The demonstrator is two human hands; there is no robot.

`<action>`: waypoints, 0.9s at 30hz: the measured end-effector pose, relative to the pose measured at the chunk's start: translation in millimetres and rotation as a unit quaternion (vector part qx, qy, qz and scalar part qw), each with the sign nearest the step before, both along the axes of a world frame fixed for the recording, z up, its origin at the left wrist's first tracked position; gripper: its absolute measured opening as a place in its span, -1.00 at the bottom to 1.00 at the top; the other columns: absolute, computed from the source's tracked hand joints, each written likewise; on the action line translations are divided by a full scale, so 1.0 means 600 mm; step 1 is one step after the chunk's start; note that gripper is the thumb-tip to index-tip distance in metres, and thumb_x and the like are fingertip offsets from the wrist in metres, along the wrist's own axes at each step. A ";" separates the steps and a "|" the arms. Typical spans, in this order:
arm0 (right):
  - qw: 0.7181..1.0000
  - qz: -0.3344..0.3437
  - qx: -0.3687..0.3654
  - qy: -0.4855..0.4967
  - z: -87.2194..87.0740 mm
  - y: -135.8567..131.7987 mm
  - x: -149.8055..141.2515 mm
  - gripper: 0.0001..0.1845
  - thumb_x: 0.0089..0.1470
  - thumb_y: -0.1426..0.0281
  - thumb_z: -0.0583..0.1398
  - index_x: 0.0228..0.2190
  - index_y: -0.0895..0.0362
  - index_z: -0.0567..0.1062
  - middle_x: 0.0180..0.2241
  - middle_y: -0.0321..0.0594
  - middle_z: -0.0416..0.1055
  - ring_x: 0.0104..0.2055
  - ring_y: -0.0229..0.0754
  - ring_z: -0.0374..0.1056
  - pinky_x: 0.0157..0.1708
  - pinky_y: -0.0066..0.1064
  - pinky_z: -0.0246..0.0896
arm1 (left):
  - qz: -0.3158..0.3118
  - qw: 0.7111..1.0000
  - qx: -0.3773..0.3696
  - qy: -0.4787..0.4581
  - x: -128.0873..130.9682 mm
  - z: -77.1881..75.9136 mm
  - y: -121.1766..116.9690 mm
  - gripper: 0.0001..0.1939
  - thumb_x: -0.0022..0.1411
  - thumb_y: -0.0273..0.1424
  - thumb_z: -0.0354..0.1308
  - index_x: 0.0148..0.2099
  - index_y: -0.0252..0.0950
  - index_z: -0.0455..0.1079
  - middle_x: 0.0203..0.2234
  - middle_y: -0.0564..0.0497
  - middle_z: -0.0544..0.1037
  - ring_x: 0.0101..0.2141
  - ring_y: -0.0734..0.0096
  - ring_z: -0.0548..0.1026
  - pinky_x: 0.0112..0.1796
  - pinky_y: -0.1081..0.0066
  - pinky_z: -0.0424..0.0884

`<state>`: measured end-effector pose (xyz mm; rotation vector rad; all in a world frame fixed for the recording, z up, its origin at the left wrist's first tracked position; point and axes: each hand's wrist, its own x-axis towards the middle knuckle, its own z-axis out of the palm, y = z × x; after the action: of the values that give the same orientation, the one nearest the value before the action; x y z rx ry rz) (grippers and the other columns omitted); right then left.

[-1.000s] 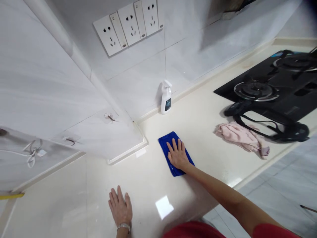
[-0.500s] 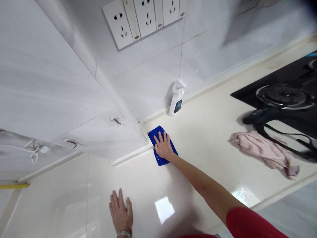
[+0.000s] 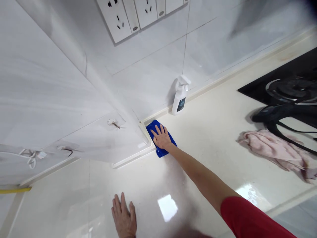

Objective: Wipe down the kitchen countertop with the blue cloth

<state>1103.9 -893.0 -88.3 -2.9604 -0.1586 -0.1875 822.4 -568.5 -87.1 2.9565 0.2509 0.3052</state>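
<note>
My right hand (image 3: 161,137) lies flat with spread fingers on a blue cloth (image 3: 162,152), pressing it against the pale countertop (image 3: 210,145). The cloth sits in the corner where the counter meets the tiled wall and the boxed-in wall section. My left hand (image 3: 124,216) rests palm down on the counter at the lower middle, fingers stretched out, holding nothing. Behind the cloth, a white spray bottle (image 3: 180,97) with a dark label stands upright near the back wall.
At right lie a crumpled pink cloth (image 3: 274,148) and a black strapped object (image 3: 272,114), beside a black gas hob (image 3: 294,89). Metal hooks (image 3: 115,124) stick out from the boxed-in wall. Power sockets (image 3: 120,19) are above; a yellow pipe (image 3: 15,190) is far left.
My right hand has pushed the blue cloth slightly further into the corner, toward the back wall. The view has shifted a little; my left hand stays flat on the counter.
</note>
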 end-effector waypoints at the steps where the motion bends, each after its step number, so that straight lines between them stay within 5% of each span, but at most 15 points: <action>1: 1.000 -0.003 -0.001 0.002 -0.001 0.002 0.007 -0.37 0.27 0.23 0.00 0.33 -0.03 0.11 0.40 -0.10 -0.11 0.41 0.28 -0.24 0.31 0.16 -0.28 | 0.000 1.000 -0.002 0.002 0.000 0.000 0.000 -0.39 0.35 -0.20 -0.10 0.37 -0.27 0.09 0.38 -0.28 0.07 0.39 0.02 -0.07 0.29 -0.14 0.06; 14: 0.999 -0.030 0.033 0.005 0.003 0.010 0.068 -0.41 0.27 0.22 -0.05 0.30 -0.08 0.19 0.37 -0.15 -0.01 0.39 0.23 -0.18 0.31 0.11 -0.30 | 0.001 1.000 0.000 0.014 -0.001 0.000 0.001 -0.39 0.34 -0.20 -0.07 0.37 -0.26 0.09 0.39 -0.25 0.06 0.39 0.04 -0.06 0.29 -0.12 0.04; 27: 0.999 -0.026 0.012 0.018 0.015 0.016 0.042 -0.41 0.27 0.26 -0.04 0.30 0.00 0.21 0.36 -0.07 0.01 0.38 0.26 -0.13 0.29 0.16 -0.28 | 0.015 1.000 -0.004 0.007 0.002 0.002 0.004 -0.41 0.33 -0.19 -0.08 0.35 -0.27 0.15 0.37 -0.26 0.11 0.38 0.04 -0.03 0.29 -0.11 0.06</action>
<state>1129.3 -883.1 -79.0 -2.9435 -0.0754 -0.1414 823.8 -566.2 -85.6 2.9498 0.2967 0.2871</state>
